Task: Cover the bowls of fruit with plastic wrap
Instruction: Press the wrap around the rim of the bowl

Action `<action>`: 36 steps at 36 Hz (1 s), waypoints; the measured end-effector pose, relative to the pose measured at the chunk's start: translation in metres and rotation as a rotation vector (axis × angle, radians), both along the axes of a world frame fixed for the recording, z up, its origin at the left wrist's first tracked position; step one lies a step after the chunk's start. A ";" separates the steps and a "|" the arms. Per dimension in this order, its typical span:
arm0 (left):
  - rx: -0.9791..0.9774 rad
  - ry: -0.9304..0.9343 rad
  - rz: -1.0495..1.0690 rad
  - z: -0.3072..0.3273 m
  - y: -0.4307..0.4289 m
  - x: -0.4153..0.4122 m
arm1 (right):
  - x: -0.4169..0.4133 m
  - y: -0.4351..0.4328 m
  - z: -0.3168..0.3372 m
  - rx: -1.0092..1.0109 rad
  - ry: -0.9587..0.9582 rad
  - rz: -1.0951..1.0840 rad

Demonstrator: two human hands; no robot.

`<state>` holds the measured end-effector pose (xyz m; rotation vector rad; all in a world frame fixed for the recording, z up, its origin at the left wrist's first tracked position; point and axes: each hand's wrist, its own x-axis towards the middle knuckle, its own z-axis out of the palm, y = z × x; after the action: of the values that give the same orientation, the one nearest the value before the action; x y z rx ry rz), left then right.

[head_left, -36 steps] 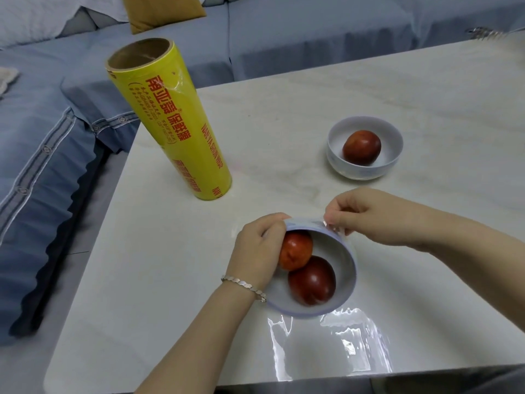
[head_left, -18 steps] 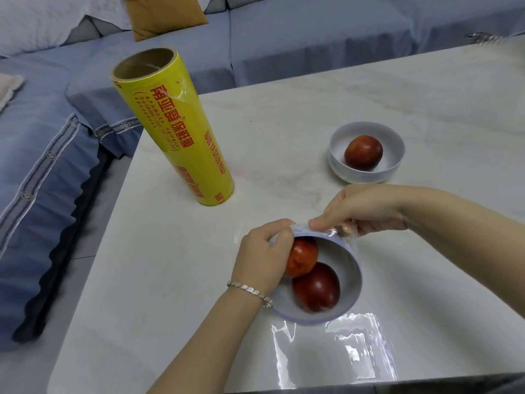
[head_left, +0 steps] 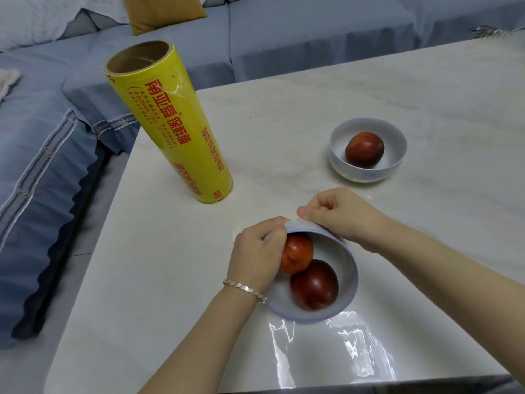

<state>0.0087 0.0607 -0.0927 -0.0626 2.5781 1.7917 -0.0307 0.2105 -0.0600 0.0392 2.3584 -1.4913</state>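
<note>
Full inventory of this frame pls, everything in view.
wrap roll: 1, yellow, upright, table's far left
near bowl: 1, white, tilted, table front
far bowl: 1, white, table right-back
wrap sheet: 1, clear, on table in front of near bowl
fruit: 3, red; two in near bowl, one in far bowl
table: 1, pale marble
sofa: 1, blue-grey, behind table
cushion: 1, mustard, on sofa
bracelet: 1, silver, left wrist
left hand: grips near bowl's rim
right hand: pinches wrap sheet at far rim

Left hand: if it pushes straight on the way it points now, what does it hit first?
Most likely the right hand, pinching wrap at the far rim of the bowl just beyond the left hand; depth is uncertain.
</note>
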 end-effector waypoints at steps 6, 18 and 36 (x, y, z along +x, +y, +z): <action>0.024 0.015 -0.024 0.001 0.002 0.002 | 0.001 0.005 -0.003 -0.019 -0.058 -0.026; -0.032 -0.011 -0.067 0.004 0.006 -0.004 | 0.035 0.012 0.013 0.015 0.534 0.182; 0.005 0.002 -0.011 0.001 -0.001 0.000 | 0.024 0.016 -0.002 0.074 0.089 0.106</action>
<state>0.0083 0.0598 -0.0916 -0.0462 2.5705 1.7951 -0.0065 0.2265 -0.0621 -0.1342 2.4437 -1.3835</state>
